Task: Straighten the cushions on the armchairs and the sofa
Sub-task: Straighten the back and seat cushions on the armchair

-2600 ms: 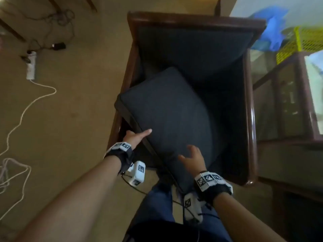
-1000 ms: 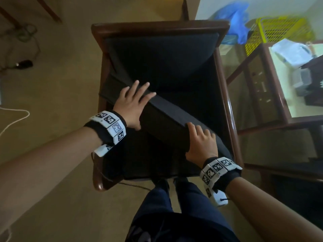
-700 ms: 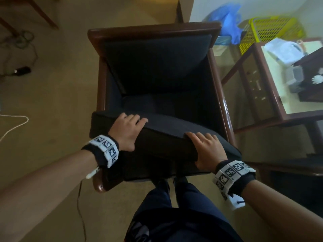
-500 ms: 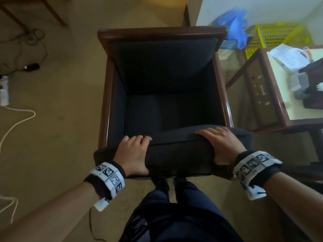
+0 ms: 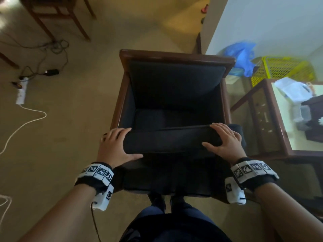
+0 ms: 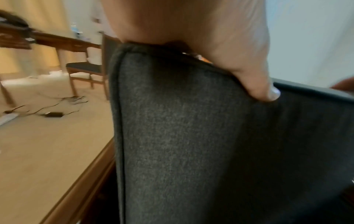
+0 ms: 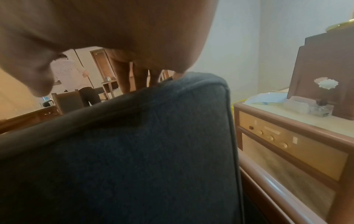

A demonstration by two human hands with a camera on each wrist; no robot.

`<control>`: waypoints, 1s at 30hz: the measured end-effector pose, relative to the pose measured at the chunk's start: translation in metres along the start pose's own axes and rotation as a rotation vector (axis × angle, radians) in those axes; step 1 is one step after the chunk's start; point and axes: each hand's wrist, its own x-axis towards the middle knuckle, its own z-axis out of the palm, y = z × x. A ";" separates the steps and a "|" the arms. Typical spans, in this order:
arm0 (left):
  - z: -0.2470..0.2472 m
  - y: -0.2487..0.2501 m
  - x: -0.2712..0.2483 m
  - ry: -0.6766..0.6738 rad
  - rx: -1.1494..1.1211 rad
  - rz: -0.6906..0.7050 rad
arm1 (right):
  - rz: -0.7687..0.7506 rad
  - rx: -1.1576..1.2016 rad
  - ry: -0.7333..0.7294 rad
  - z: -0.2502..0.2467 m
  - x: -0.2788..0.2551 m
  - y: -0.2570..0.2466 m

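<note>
A dark grey seat cushion (image 5: pixel 167 140) stands on edge across the front of the wooden-framed armchair (image 5: pixel 174 55), its broad face toward me. My left hand (image 5: pixel 115 145) grips its upper left corner, fingers over the top and thumb on the near face. My right hand (image 5: pixel 225 140) grips the upper right corner the same way. In the left wrist view the thumb (image 6: pixel 262 91) presses into the cushion (image 6: pixel 191 136). The right wrist view shows the fingers (image 7: pixel 126 78) hooked over the cushion (image 7: pixel 134 151). The chair's seat base behind the cushion is bare and dark.
A glass-topped wooden side table (image 5: pixel 286 151) stands close on the chair's right. A yellow basket (image 5: pixel 283 69) and a blue bag (image 5: pixel 241 55) lie behind it. A power strip (image 5: pixel 21 91) with cables lies on the floor at left. Another person (image 7: pixel 70 75) stands far off.
The cushion lay askew on the seat; it has been lifted, drawn to the chair's front and stood on edge. Both hands have shifted outward to its top corners.
</note>
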 end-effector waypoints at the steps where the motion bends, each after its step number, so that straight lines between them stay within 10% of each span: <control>1: 0.002 -0.003 0.000 0.020 -0.051 -0.009 | 0.044 -0.022 0.015 -0.002 0.007 -0.002; 7: 0.010 -0.003 0.001 0.332 -0.575 -0.353 | 0.606 0.067 0.154 -0.003 0.019 0.007; 21: 0.035 -0.034 -0.024 -0.245 -1.287 -1.069 | 1.189 0.772 0.118 -0.003 -0.014 0.039; 25: 0.008 -0.008 -0.049 -0.479 -1.363 -1.044 | 1.256 0.905 0.143 0.003 -0.038 0.039; 30: 0.003 -0.009 -0.051 -0.350 -1.426 -1.016 | 1.297 0.975 0.311 0.004 -0.046 0.032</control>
